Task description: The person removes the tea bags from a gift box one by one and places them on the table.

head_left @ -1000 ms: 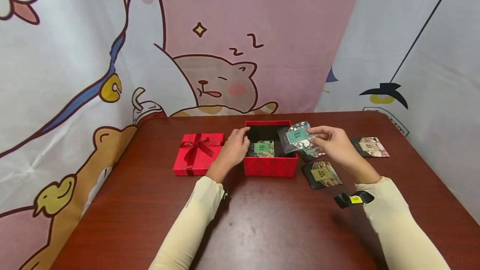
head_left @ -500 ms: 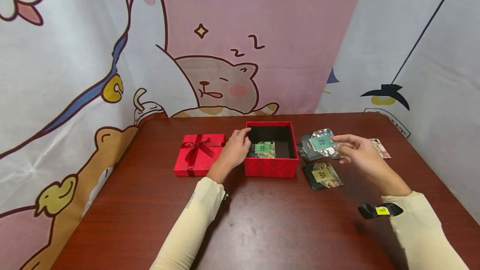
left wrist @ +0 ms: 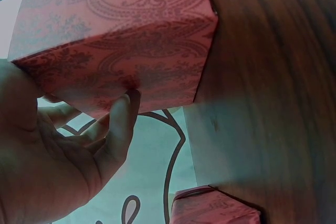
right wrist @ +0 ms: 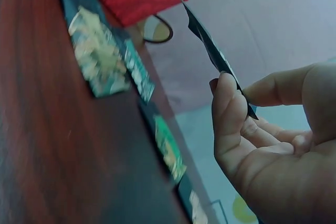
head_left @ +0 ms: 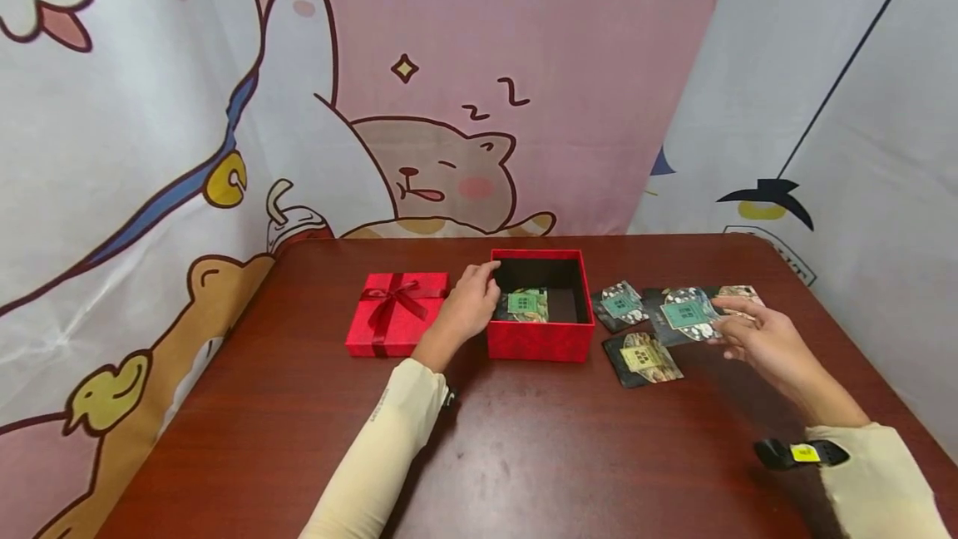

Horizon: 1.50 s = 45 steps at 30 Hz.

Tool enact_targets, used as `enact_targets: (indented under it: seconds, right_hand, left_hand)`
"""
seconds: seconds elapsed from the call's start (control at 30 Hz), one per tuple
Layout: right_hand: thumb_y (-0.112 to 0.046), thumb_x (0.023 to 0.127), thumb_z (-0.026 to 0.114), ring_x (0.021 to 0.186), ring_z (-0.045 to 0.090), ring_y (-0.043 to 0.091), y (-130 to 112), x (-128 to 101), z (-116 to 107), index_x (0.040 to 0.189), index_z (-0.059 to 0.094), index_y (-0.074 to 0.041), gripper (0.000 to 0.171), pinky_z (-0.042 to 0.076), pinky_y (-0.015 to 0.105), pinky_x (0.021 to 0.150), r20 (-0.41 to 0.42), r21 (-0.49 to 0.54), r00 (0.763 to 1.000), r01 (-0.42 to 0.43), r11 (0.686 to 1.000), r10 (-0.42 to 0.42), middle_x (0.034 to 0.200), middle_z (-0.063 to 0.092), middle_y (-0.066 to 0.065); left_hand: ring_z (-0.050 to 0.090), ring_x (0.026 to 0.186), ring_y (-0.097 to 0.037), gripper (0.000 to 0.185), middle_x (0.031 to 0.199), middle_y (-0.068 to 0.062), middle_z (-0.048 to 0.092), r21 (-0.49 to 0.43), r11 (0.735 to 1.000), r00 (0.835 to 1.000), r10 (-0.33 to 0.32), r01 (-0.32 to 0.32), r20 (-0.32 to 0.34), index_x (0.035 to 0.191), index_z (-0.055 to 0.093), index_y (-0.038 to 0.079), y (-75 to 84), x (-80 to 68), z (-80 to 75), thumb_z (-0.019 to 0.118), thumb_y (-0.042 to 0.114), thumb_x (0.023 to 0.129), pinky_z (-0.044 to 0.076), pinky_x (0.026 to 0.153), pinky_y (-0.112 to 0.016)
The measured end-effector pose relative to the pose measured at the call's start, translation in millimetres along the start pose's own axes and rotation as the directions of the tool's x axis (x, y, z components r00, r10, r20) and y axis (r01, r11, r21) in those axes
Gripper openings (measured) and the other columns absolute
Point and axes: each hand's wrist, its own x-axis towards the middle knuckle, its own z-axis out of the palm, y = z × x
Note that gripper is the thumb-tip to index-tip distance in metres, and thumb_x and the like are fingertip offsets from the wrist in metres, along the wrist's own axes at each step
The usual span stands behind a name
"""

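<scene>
My left hand (head_left: pixel 473 302) grips the left wall of an open red gift box (head_left: pixel 540 342), a finger pressing its patterned side (left wrist: pixel 105 66) in the left wrist view. A flat dark packet with a green label (head_left: pixel 527 304) lies inside the box. My right hand (head_left: pixel 763 348) pinches another packet (head_left: pixel 687 314) with a teal label between thumb and fingers. The right wrist view shows this held packet (right wrist: pixel 207 43) edge-on, raised above the table. Beneath and around it lie a teal-labelled packet (head_left: pixel 619 306), a gold-labelled packet (head_left: pixel 644 358) and a green-labelled packet (right wrist: pixel 168 148).
Left of the box lies its red lid (head_left: pixel 397 327) with a dark red ribbon bow. One more packet with a pale label (right wrist: pixel 197 208) sits farthest right. The brown wooden table (head_left: pixel 524 464) ends at a cartoon-printed cloth (head_left: pixel 599 90) behind.
My right hand has carried the packet from above the box's right edge out to the right, past the teal-labelled packet. The left hand has stayed on the box.
</scene>
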Motion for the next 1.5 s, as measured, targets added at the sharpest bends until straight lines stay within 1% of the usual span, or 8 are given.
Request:
enact_targets:
  seconds: [0.37,0.57,0.63,0.73,0.87,1.03,1.13,1.5]
  right_hand:
    - [-0.017,0.102,0.054,0.083,0.064,0.004,30.2,-8.2,-12.0,0.13,0.052,-0.002,0.032,0.055,0.029,0.064,-0.015,0.003,0.999,-0.052,0.999,0.052,0.106,0.05,-0.014]
    - [-0.017,0.102,0.053,0.082,0.065,0.004,38.4,-11.1,-16.3,0.136,0.045,0.009,0.044,0.055,0.029,0.065,-0.007,-0.021,0.997,-0.074,0.997,0.074,0.096,0.06,-0.019]
    - [-0.015,0.102,0.053,0.081,0.065,0.004,40.5,-12.2,-17.3,0.134,0.049,0.005,0.038,0.055,0.029,0.064,-0.004,-0.015,0.997,-0.074,0.997,0.074,0.094,0.062,-0.018]
    - [-0.011,0.101,0.054,0.079,0.066,0.004,44.0,-14.1,-18.5,0.125,0.057,-0.01,0.025,0.054,0.029,0.061,-0.006,0.011,0.997,-0.075,0.997,0.075,0.091,0.065,-0.017]
    - [-0.012,0.1,0.054,0.079,0.067,0.003,48.8,-14.7,-19.8,0.122,0.06,-0.015,0.023,0.054,0.029,0.06,-0.008,-0.004,0.997,-0.079,0.997,0.079,0.089,0.067,-0.018]
    - [-0.01,0.099,0.053,0.076,0.068,0.003,51.1,-14.7,-19.7,0.129,0.056,0.003,0.033,0.054,0.03,0.058,-0.023,-0.078,0.997,-0.08,0.994,0.078,0.088,0.07,-0.015]
    - [-0.008,0.099,0.051,0.074,0.067,0.002,50.2,-16.1,-18.3,0.133,0.044,0.018,0.044,0.054,0.03,0.058,-0.023,-0.15,0.997,-0.077,0.986,0.074,0.09,0.072,-0.007]
    - [-0.018,0.102,0.047,0.07,0.068,0.005,42.7,-24.1,-20.0,0.134,0.045,0.017,0.047,0.044,0.032,0.049,-0.051,-0.297,0.991,-0.13,0.946,0.12,0.093,0.073,0.013]
  left_hand:
    - [0.056,0.121,-0.031,0.046,0.141,-0.011,0.05,0.004,1.0,1.0,0.001,-0.001,0.002,0.147,0.047,0.017,0.6,0.2,-1.9,0.042,0.023,0.102,0.045,0.102,-0.048]
    - [0.055,0.122,-0.032,0.046,0.142,-0.011,0.049,-0.003,1.0,1.0,-0.007,0.007,0.007,0.148,0.047,0.017,-0.5,-0.1,-1.6,0.042,0.024,0.102,0.043,0.103,-0.049]
    - [0.055,0.123,-0.032,0.046,0.142,-0.011,0.049,-0.005,1.0,1.0,-0.006,0.006,0.006,0.147,0.047,0.017,-0.7,-0.1,-2.1,0.042,0.024,0.102,0.043,0.103,-0.049]
    - [0.055,0.123,-0.032,0.046,0.142,-0.011,0.049,-0.008,1.0,1.0,-0.003,0.003,0.007,0.147,0.047,0.017,-0.6,0.1,-2.3,0.042,0.023,0.102,0.043,0.103,-0.048]
    - [0.055,0.123,-0.032,0.046,0.141,-0.011,0.049,-0.011,1.0,1.0,-0.005,0.005,0.008,0.147,0.047,0.017,-0.1,0.5,-1.7,0.044,0.021,0.102,0.043,0.104,-0.048]
    - [0.055,0.123,-0.032,0.046,0.142,-0.011,0.049,-0.007,1.0,1.0,-0.012,0.012,0.013,0.147,0.047,0.017,0.6,0.2,-1.2,0.044,0.021,0.102,0.043,0.104,-0.048]
    - [0.055,0.123,-0.031,0.046,0.142,-0.011,0.049,-0.006,1.0,1.0,-0.011,0.011,0.015,0.148,0.047,0.017,0.9,0.0,-1.3,0.043,0.022,0.102,0.043,0.103,-0.048]
    - [0.056,0.121,-0.031,0.046,0.141,-0.011,0.049,-0.002,1.0,1.0,-0.004,0.004,0.013,0.148,0.046,0.017,1.0,1.5,-1.0,0.043,0.023,0.102,0.044,0.102,-0.047]
